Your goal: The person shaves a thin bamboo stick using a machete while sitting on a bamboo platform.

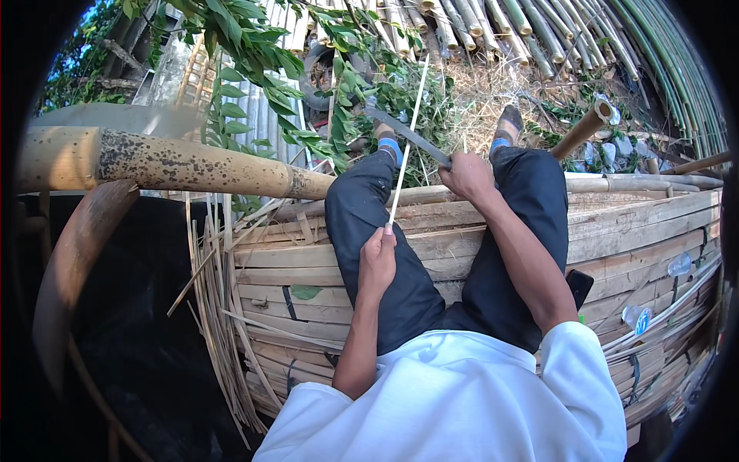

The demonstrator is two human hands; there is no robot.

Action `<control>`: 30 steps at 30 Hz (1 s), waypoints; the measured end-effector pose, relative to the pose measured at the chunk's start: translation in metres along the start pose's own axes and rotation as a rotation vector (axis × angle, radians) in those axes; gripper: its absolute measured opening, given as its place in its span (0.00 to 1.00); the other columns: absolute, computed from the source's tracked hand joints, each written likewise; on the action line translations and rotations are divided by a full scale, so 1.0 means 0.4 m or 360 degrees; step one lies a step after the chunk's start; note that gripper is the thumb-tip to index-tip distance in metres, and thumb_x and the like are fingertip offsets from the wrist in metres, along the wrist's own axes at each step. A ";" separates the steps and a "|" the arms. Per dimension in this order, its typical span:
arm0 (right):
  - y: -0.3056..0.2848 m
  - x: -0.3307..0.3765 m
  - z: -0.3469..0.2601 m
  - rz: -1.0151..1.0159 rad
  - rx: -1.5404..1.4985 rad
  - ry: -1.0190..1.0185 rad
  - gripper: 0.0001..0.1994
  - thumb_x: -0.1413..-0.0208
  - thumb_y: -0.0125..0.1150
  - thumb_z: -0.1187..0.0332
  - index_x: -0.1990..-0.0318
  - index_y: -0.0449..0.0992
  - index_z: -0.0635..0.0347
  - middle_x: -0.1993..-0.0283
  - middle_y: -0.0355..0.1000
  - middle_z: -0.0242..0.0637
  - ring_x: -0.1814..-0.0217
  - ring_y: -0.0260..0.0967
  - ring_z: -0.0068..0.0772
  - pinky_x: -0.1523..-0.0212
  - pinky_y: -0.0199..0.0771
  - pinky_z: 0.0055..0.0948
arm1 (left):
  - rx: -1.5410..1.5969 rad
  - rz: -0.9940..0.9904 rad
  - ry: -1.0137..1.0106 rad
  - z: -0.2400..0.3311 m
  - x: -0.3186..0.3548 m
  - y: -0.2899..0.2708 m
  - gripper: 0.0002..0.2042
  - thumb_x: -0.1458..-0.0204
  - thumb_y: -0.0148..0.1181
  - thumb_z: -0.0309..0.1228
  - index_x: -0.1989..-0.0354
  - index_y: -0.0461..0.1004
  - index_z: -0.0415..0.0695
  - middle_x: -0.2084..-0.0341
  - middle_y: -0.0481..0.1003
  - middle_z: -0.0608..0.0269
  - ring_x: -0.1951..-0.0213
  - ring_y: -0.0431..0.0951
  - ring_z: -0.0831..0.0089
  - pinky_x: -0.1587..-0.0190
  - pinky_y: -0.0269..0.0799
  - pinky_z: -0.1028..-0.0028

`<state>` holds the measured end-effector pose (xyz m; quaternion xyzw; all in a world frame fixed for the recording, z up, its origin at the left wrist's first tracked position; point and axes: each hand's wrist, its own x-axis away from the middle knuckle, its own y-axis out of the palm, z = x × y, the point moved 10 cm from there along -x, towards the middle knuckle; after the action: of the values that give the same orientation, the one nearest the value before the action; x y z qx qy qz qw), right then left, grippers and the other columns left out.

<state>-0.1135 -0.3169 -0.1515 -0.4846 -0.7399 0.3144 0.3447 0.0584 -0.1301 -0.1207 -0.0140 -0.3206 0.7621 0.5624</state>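
Observation:
My left hand [377, 259], above my left thigh, is closed round the lower end of a thin pale bamboo strip [410, 142]. The strip slants up and away between my legs, toward the ground beyond my feet. Over the inner side of my right knee, my right hand [468, 175] grips the handle of a long knife [416, 138]. Its grey blade points forward and to the left, crossing the strip around its middle. Whether the edge touches the strip, I cannot tell. The knife's handle is mostly hidden in my fist.
I sit on a bench of split bamboo slats [308, 254]. Thin strips [219, 323] hang at its left. A thick bamboo pole [208, 164] runs left. Plastic bottles [637, 318] and a black phone [579, 287] lie right. Bamboo poles [531, 35], leafy branches [289, 85] and a tyre [317, 77] are ahead.

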 end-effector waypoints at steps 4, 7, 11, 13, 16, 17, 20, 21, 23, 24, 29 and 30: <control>0.043 0.090 -0.127 -0.0360 0.0087 -0.0512 0.15 0.55 0.59 0.58 0.74 0.80 0.62 0.75 0.74 0.55 0.68 0.75 0.56 0.61 0.76 0.47 | -0.0036 -0.0009 0.0023 0.039 0.008 0.006 0.20 0.35 0.41 0.40 0.75 0.64 0.37 0.85 0.63 0.54 0.81 0.64 0.65 0.74 0.62 0.64; 0.038 0.054 -0.075 -0.0288 0.0092 -0.0291 0.15 0.55 0.59 0.57 0.74 0.80 0.62 0.73 0.75 0.55 0.67 0.76 0.55 0.59 0.76 0.47 | -0.0199 -0.0012 0.0006 0.055 0.020 0.000 0.20 0.35 0.41 0.40 0.74 0.65 0.36 0.85 0.64 0.53 0.81 0.65 0.64 0.73 0.62 0.64; 0.001 -0.001 0.014 -0.0081 -0.0024 0.0058 0.15 0.54 0.57 0.58 0.73 0.80 0.62 0.72 0.75 0.56 0.66 0.75 0.57 0.59 0.75 0.48 | -0.0145 -0.0022 0.0033 0.041 0.021 -0.002 0.20 0.35 0.41 0.40 0.74 0.65 0.36 0.86 0.64 0.52 0.81 0.65 0.63 0.73 0.62 0.64; 0.016 0.015 -0.020 -0.0191 -0.0076 -0.0060 0.16 0.54 0.58 0.57 0.71 0.80 0.62 0.72 0.75 0.57 0.66 0.75 0.57 0.59 0.75 0.48 | -0.0190 -0.0010 0.0052 0.040 0.018 -0.004 0.20 0.35 0.41 0.41 0.75 0.65 0.36 0.86 0.63 0.53 0.81 0.65 0.64 0.73 0.62 0.65; 0.047 0.074 -0.105 -0.0381 0.0140 -0.0458 0.15 0.53 0.57 0.57 0.71 0.81 0.61 0.72 0.75 0.55 0.67 0.75 0.56 0.60 0.75 0.48 | -0.0008 -0.0038 0.0017 0.015 0.013 -0.001 0.21 0.35 0.42 0.41 0.75 0.65 0.36 0.86 0.62 0.55 0.81 0.63 0.68 0.74 0.62 0.66; 0.052 0.073 -0.099 -0.0391 0.0140 -0.0462 0.15 0.53 0.57 0.57 0.71 0.81 0.61 0.72 0.75 0.55 0.67 0.75 0.56 0.60 0.75 0.48 | -0.0023 -0.0038 0.0013 0.023 0.015 -0.003 0.21 0.35 0.42 0.41 0.75 0.65 0.36 0.87 0.62 0.57 0.81 0.63 0.70 0.74 0.61 0.67; 0.027 -0.012 0.005 -0.0151 0.0028 -0.0023 0.16 0.53 0.57 0.56 0.70 0.81 0.61 0.72 0.75 0.56 0.67 0.76 0.55 0.60 0.75 0.48 | 0.0007 -0.0070 -0.0013 0.020 0.005 -0.003 0.20 0.35 0.42 0.40 0.75 0.65 0.37 0.86 0.61 0.59 0.81 0.61 0.74 0.75 0.60 0.69; 0.009 -0.029 0.041 -0.0073 -0.0012 0.0103 0.16 0.52 0.57 0.56 0.70 0.81 0.61 0.72 0.75 0.56 0.67 0.75 0.56 0.60 0.75 0.48 | 0.0054 -0.0100 -0.0054 0.012 0.009 0.001 0.20 0.35 0.42 0.40 0.76 0.65 0.37 0.86 0.61 0.60 0.81 0.61 0.75 0.76 0.59 0.70; 0.002 -0.025 0.046 -0.0057 -0.0075 0.0154 0.16 0.53 0.57 0.55 0.70 0.81 0.61 0.72 0.75 0.55 0.66 0.75 0.56 0.59 0.75 0.49 | 0.0061 -0.0060 -0.0043 -0.003 0.015 -0.007 0.20 0.35 0.41 0.40 0.76 0.64 0.38 0.86 0.61 0.61 0.81 0.61 0.76 0.76 0.59 0.70; 0.009 -0.007 0.031 -0.0055 -0.0071 0.0149 0.16 0.53 0.57 0.55 0.70 0.81 0.61 0.72 0.75 0.55 0.66 0.75 0.56 0.59 0.75 0.49 | 0.0068 -0.0023 -0.0033 -0.005 0.016 -0.013 0.20 0.35 0.41 0.40 0.76 0.64 0.38 0.86 0.61 0.62 0.81 0.60 0.77 0.76 0.59 0.71; 0.045 0.038 -0.051 -0.0292 0.0028 -0.0184 0.17 0.53 0.58 0.55 0.70 0.81 0.62 0.71 0.75 0.57 0.64 0.75 0.58 0.56 0.74 0.48 | 0.0119 -0.0053 -0.0059 -0.003 0.016 -0.008 0.20 0.35 0.41 0.39 0.76 0.64 0.38 0.86 0.61 0.62 0.81 0.61 0.76 0.76 0.59 0.71; 0.030 0.012 -0.008 -0.0194 -0.0012 0.0028 0.17 0.53 0.58 0.56 0.70 0.80 0.64 0.70 0.75 0.58 0.62 0.75 0.58 0.55 0.74 0.48 | 0.0083 -0.0058 -0.0061 -0.001 0.015 -0.007 0.20 0.35 0.41 0.39 0.76 0.64 0.38 0.86 0.61 0.61 0.80 0.61 0.75 0.75 0.60 0.70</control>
<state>-0.1062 -0.3080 -0.1585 -0.4427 -0.7661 0.2858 0.3680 0.0589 -0.1242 -0.1175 0.0212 -0.3115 0.7600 0.5700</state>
